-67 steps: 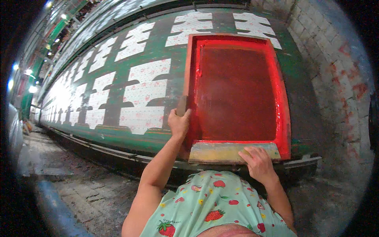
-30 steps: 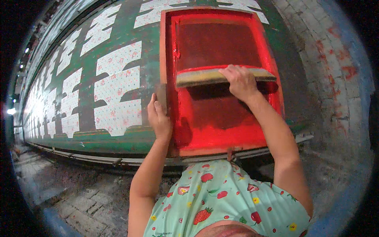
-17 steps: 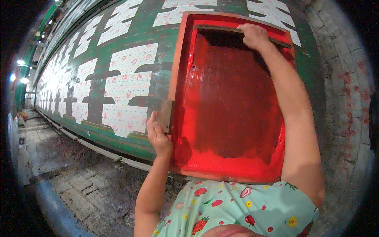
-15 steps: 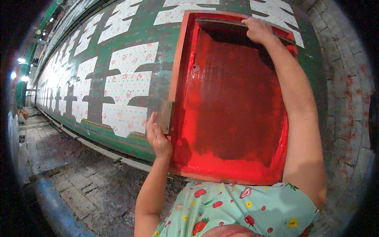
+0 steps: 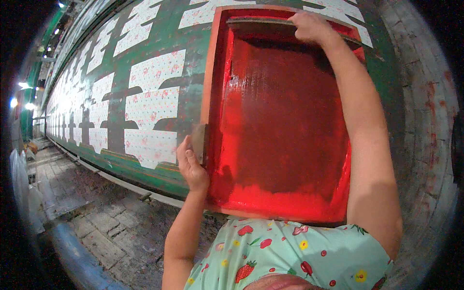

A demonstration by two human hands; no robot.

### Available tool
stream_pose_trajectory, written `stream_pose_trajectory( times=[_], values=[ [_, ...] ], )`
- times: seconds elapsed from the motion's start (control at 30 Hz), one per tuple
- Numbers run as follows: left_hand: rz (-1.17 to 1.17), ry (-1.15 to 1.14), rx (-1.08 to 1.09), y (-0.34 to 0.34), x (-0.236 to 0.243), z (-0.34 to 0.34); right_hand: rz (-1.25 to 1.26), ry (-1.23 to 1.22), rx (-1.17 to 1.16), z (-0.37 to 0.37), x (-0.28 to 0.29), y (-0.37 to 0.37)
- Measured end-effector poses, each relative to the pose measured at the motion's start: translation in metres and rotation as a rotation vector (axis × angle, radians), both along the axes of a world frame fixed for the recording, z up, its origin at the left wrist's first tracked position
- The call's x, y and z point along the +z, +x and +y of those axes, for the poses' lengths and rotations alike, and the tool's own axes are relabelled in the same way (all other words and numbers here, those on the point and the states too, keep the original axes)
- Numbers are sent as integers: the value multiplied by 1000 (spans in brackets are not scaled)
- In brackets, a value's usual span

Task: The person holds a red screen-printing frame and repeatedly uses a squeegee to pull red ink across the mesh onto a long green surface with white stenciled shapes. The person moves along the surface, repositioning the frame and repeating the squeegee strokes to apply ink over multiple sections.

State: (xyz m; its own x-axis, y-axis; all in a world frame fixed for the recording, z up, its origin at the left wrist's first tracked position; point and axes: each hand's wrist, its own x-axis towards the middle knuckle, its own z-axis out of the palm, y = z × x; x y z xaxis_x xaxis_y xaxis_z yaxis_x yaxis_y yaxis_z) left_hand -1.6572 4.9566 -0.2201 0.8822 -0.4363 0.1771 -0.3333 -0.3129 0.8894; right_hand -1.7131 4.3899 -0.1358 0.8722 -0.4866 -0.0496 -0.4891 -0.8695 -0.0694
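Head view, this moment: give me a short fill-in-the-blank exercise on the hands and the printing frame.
1. The right hand grips the squeegee at the ____ end of the screen frame.
2. The left hand rests on the frame's ____ edge.
3. The ink pooled inside the frame is ____ in colour.
4. The white patterned cloth pieces lie on a long ____ table.

Missing words: far; left; red; green

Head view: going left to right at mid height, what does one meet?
Paved brick floor → white dotted printed cloth pieces on the long green table → left hand on the frame edge → red ink-covered printing screen → right forearm.
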Motion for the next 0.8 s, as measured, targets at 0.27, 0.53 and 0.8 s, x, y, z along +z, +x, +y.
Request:
stream_pose_trajectory(
  times=[0.27,0.53,0.8],
  values=[
    [74,-171,-43,3,-8,-5,47,58,47,153,27,-77],
    [91,-193,-82,10,-12,0,77,122,90,321,27,-176],
    [88,-215,-46,13,-20,-6,-51,208,47,453,22,-256]
  ],
)
